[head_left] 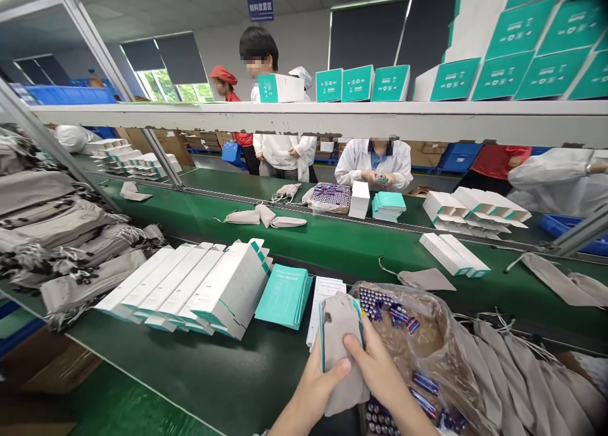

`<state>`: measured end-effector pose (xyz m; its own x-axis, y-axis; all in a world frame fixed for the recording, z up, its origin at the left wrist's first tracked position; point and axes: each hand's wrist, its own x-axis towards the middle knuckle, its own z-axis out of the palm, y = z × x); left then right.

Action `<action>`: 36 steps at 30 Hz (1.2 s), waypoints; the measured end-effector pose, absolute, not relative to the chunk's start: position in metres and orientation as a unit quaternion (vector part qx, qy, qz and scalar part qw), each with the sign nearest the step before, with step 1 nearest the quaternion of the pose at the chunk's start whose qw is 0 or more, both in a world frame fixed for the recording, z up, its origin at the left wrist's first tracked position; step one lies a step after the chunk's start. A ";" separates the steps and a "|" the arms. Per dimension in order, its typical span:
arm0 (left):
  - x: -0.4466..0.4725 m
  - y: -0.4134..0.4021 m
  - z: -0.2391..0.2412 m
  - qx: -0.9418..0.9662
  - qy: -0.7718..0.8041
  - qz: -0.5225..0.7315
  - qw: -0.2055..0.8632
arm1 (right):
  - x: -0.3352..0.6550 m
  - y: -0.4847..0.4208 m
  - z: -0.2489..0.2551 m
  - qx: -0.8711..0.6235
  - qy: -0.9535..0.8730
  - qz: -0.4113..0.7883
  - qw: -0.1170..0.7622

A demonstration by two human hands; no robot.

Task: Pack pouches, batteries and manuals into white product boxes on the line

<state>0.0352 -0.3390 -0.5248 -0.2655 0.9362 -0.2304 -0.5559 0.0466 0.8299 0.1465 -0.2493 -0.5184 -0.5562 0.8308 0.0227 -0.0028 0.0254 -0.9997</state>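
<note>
Low at desk (213, 372) front: left grip (316, 385) and right grip (380, 366) both pinch 1 grey pouch (338, 334), 1 teal booklet (322, 334) behind it. Bagged battery tray (427, 334) crowds my right; approx. 6 white boxes (190, 290) and 1 manuals stack (282, 294) to the left.

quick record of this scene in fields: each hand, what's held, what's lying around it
left hand: grips grey pouch from below, thumb on its front
right hand: grips the same pouch, thumb on its front
right of hands: plastic bag of batteries; spare pouches in a row
left of hands: teal manuals; white boxes side by side
surface: green bench
</note>
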 end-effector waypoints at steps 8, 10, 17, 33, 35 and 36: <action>0.032 -0.334 -0.509 0.010 0.458 0.675 0.579 | 0.147 -0.245 -0.508 -0.388 -0.664 0.534 0.350; 0.028 -0.333 -0.509 -0.018 0.452 0.674 0.584 | 0.150 -0.244 -0.507 -0.412 -0.710 0.426 0.380; 0.026 -0.325 -0.513 -0.141 0.396 0.660 0.622 | 0.147 -0.252 -0.506 -0.320 -0.875 0.121 0.343; 0.027 -0.322 -0.512 -0.096 0.417 0.678 0.598 | 0.167 -0.270 -0.504 -0.296 -0.899 0.274 0.171; 0.028 -0.323 -0.514 -0.067 0.447 0.686 0.570 | 0.169 -0.268 -0.502 -0.286 -0.889 0.312 0.173; 0.027 -0.324 -0.514 -0.052 0.459 0.691 0.556 | 0.171 -0.267 -0.500 -0.284 -0.878 0.334 0.191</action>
<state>0.0275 -0.3240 -0.5143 -0.3757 0.7206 -0.5827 -0.8163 0.0403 0.5762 0.1707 -0.2672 -0.4998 -0.7661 0.6260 0.1460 0.3711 0.6162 -0.6947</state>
